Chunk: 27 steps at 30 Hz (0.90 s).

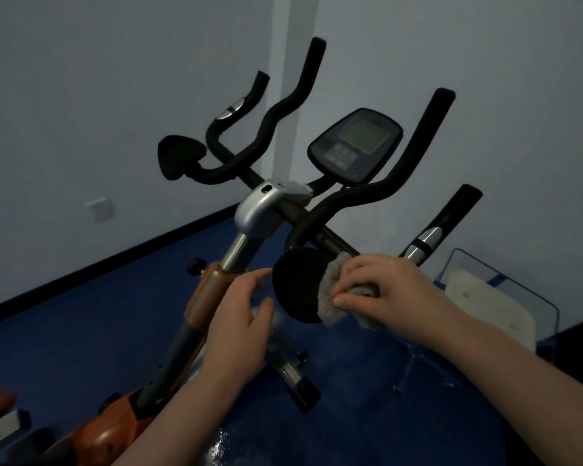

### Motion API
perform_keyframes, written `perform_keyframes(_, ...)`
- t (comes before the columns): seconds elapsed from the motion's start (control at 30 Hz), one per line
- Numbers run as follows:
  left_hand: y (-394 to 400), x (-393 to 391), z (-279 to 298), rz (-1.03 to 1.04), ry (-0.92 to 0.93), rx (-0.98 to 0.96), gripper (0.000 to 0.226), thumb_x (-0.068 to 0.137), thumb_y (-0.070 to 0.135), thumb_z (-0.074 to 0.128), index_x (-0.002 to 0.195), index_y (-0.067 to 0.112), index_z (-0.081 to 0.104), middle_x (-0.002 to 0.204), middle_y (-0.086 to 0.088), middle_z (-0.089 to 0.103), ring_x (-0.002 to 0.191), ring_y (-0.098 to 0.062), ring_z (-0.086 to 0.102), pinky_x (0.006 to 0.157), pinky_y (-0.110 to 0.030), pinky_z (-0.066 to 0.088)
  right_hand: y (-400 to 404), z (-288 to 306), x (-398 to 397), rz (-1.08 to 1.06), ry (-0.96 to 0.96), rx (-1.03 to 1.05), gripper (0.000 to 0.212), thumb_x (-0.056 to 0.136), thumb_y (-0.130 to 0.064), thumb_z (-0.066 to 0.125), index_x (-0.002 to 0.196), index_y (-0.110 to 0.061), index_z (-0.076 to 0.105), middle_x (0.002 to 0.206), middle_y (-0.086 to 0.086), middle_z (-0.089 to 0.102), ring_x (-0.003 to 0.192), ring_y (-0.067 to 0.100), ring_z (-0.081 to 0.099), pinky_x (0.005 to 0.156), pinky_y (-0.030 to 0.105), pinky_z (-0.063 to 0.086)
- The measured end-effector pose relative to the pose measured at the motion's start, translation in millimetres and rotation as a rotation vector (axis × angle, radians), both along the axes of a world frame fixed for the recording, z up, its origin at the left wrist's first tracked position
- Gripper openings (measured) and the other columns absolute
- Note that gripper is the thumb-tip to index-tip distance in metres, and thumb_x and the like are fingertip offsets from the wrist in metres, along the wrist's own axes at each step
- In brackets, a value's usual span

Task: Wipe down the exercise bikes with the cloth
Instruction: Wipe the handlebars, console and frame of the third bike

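head view: the right hand (381,290) pinches a grey cloth (337,294) against the right edge of the bike's (260,210) round black pad (297,287). the left hand (239,327) hovers just left of the pad, fingers relaxed, holding nothing. a console (354,144) sits above the handlebars (377,186).

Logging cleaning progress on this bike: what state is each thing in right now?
cloth: bunched, pressed against the near elbow pad
right hand: fingers curled round the cloth
left hand: fingers relaxed, holding nothing, beside the pad
near elbow pad: being wiped on its right edge
far elbow pad: untouched
console screen: no readout visible
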<state>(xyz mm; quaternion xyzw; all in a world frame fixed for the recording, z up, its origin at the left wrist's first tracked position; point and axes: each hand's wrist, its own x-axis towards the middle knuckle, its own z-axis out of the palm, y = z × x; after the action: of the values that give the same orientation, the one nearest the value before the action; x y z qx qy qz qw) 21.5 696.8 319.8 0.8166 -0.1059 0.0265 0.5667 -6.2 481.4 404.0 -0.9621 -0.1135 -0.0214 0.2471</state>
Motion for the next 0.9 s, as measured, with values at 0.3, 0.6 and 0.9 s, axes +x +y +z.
perform_keyframes(0.3, -9.7, -3.0, 10.6, -0.048, -0.126, 0.032, 0.044, 0.086, 0.011, 0.058, 0.119, 0.039, 0.052, 0.115, 0.026, 0.052, 0.11, 0.02, 0.042, 0.084, 0.002, 0.034, 35.1, -56.2, -41.2, -0.554, -0.045, 0.846, 0.01, 0.081, -0.021, 0.073, 0.083, -0.031, 0.07, 0.09, -0.013, 0.071, 0.087, 0.0, 0.066, 0.068, 0.012, 0.052)
perform_keyframes(0.6, -2.7, -5.0, 3.4, -0.112, -0.102, 0.035, 0.047, 0.086, 0.007, 0.057, 0.122, 0.037, 0.052, 0.131, 0.021, 0.047, 0.122, 0.011, 0.04, 0.097, -0.004, 0.033, 75.1, -66.2, -49.8, -0.711, -0.113, 1.059, 0.011, 0.08, -0.014, 0.075, 0.077, -0.024, 0.07, 0.081, -0.008, 0.072, 0.075, 0.003, 0.068, 0.062, 0.013, 0.051)
perform_keyframes(0.9, 3.7, -9.0, 11.5, -0.217, -0.102, -0.056, 0.05, 0.086, 0.003, 0.057, 0.116, 0.043, 0.053, 0.129, 0.022, 0.05, 0.122, 0.007, 0.044, 0.102, -0.023, 0.038, 73.2, -58.9, -80.3, -0.845, -0.118, 1.103, 0.006, 0.076, -0.027, 0.075, 0.08, -0.027, 0.071, 0.082, -0.007, 0.071, 0.075, 0.007, 0.068, 0.061, 0.021, 0.054)
